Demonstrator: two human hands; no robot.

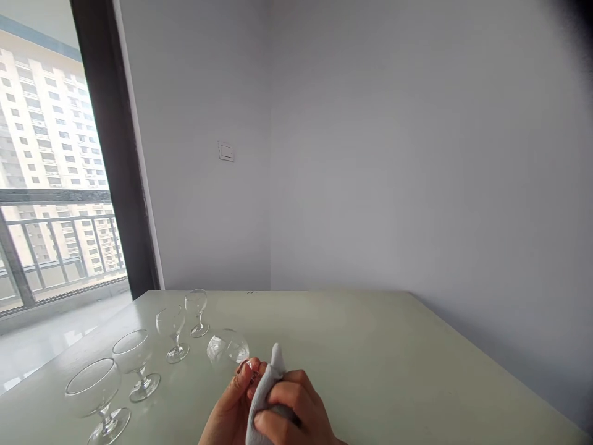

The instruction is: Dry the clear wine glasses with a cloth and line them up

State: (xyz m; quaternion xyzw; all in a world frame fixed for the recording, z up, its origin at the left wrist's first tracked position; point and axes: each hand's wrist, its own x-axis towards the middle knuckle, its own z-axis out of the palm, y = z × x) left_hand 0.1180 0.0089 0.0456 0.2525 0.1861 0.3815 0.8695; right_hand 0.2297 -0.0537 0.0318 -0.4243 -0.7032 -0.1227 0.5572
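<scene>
Near the front edge of the table, my left hand (234, 400) is closed around the stem of a clear stemmed glass (228, 347). Its bowl tilts away to the upper left, above the tabletop. My right hand (296, 408) grips a light grey cloth (265, 395), bunched between the fingers with one corner sticking up. The cloth presses against the foot end of the glass, which it mostly hides. Both hands are side by side, almost touching.
Several matching stemmed glasses stand upright in a row along the left, from a near one (105, 395) to a far one (198, 312). They share the pale green table (370, 352). Grey walls (370, 154) border it behind and at right; a window (50, 185) is left.
</scene>
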